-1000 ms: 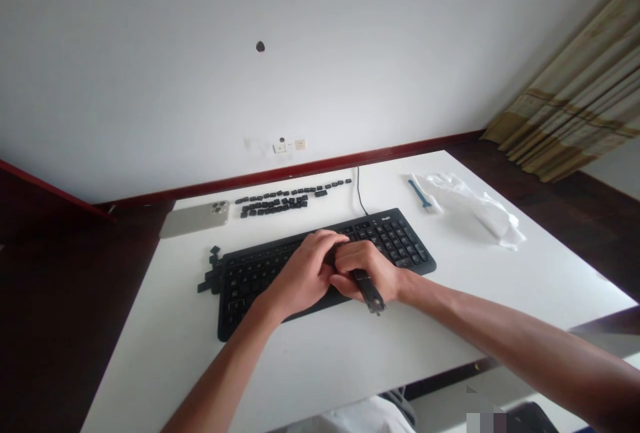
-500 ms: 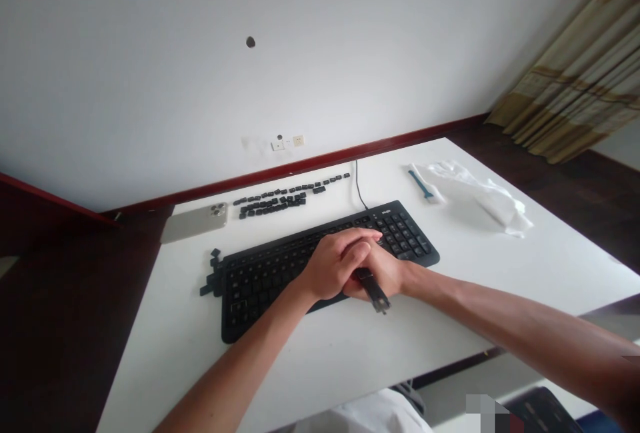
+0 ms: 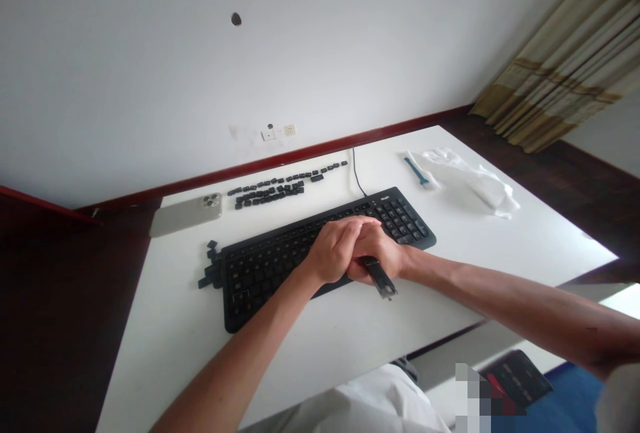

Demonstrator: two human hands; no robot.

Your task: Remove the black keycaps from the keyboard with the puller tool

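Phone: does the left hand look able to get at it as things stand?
Probably yes: nothing covers the phone, and the keyboard lying between is low. The left hand would first have to come off the right hand.

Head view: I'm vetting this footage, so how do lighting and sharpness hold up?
Head view: the dark brown floor at left sinks into shadow; head view: the crumpled thin white material has little contrast against the white tabletop; head view: legends on the black rectangular keyboard are too soft to read, and the narrow black tool looks blurred at its tip.
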